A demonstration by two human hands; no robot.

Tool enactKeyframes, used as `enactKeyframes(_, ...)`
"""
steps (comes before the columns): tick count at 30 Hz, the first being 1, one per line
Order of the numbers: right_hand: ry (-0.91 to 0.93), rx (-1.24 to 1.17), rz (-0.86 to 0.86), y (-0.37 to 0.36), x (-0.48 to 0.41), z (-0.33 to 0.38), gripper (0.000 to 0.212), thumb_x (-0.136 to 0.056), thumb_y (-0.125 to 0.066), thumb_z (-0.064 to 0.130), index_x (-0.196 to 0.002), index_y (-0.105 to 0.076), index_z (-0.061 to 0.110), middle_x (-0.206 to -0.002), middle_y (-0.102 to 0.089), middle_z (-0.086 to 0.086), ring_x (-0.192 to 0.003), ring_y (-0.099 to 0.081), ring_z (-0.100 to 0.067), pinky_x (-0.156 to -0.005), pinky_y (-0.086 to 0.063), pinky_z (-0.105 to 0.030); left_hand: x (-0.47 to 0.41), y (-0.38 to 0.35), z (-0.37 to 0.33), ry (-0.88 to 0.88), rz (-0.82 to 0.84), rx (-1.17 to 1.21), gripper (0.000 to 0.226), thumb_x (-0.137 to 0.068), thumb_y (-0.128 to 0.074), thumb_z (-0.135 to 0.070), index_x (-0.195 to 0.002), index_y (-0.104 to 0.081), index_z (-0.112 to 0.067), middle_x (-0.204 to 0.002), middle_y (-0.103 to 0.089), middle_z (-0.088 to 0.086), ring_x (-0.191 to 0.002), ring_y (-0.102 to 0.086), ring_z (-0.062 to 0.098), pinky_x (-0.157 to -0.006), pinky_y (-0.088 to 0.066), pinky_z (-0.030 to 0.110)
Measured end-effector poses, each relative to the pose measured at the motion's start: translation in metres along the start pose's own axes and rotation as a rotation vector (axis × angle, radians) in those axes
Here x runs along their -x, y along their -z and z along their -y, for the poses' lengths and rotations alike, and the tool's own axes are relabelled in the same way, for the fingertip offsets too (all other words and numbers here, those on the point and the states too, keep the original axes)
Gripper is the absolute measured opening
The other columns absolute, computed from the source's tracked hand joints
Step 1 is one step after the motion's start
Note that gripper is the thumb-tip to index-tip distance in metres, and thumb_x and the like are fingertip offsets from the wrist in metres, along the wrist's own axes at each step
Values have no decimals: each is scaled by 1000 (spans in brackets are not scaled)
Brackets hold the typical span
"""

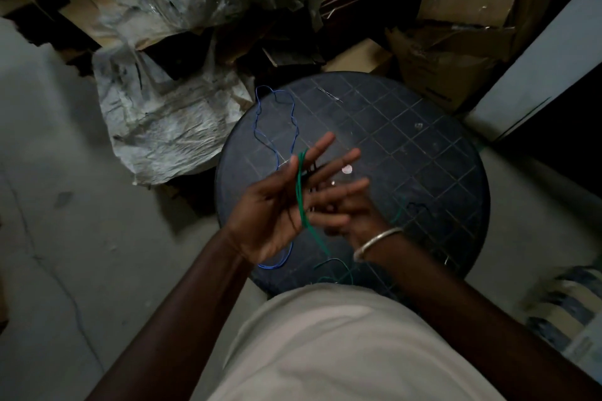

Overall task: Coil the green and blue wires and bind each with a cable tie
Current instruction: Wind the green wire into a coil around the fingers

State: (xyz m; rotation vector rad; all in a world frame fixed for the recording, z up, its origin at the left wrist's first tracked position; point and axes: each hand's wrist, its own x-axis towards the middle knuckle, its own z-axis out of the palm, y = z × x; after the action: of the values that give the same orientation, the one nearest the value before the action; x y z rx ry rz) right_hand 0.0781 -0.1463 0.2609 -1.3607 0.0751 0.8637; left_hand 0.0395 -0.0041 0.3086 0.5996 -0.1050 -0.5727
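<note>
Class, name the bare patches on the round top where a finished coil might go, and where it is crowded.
Bare: the right half of the round top, from the right hand out to the rim. Crowded: the left side, where the blue wire lies; the middle, under the left hand and green wire; the near edge, where green wire trails.

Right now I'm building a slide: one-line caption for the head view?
Green wire runs across the left hand, right hand alongside; blue wire lies loose on the round table.
</note>
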Motion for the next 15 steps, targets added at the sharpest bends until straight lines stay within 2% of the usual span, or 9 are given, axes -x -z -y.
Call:
enactKeyframes(1,-45,22,-2,-6,3,-3,31,-102,-48,7,-74,-58,15,-50,-53,9,-36,-45,0,-35,-34,-14,-2,2,-3,-44,-41,-10,54,-107,-19,-33,-159,-23,-21,-164,-28,15,-146,-32,45,-102,-47,58)
enactKeyframes(2,-73,66,20,-9,7,-5,34,-104,-44,14,-72,-56,14,-48,-46,5,-33,-37,-4,-35,-27,-13,-4,6,-7,-81,-95,-35,55,-106,-21,-34,-159,-22,-21,-164,-28,15,-148,-30,43,-109,-38,62)
enactKeyframes(4,-114,210,76,-14,16,-12,40,-106,-39,23,-73,-58,14,-49,-41,2,-36,-34,-8,-38,-26,-15,-4,14,-17,-131,-207,-119,55,-106,-24,-35,-159,-23,-21,-163,-31,13,-148,-32,39,-114,-29,66)
enactKeyframes(7,-157,353,114,-17,33,-16,44,-107,-37,30,-71,-58,14,-50,-44,1,-37,-39,-10,-39,-32,-18,-3,27,-28,-173,-344,-292,51,-108,-20,-34,-157,-28,-24,-162,-35,7,-146,-38,32,-115,-30,64)
enactKeyframes(11,-67,262,83,-17,52,-3,47,-105,-45,32,-65,-59,13,-44,-47,-2,-37,-43,-16,-43,-35,-23,0,43,-30,-140,-478,-499,50,-107,-25,-36,-155,-35,-27,-158,-43,1,-144,-43,24,-117,-26,63)
enactKeyframes(15,168,79,128,-10,62,26,40,-101,-54,26,-68,-65,6,-43,-51,-9,-39,-50,-21,-45,-45,-25,5,46,-21,-107,-459,-566,45,-108,-30,-31,-150,-43,-22,-132,-64,26,-129,-58,34,-117,-34,52)
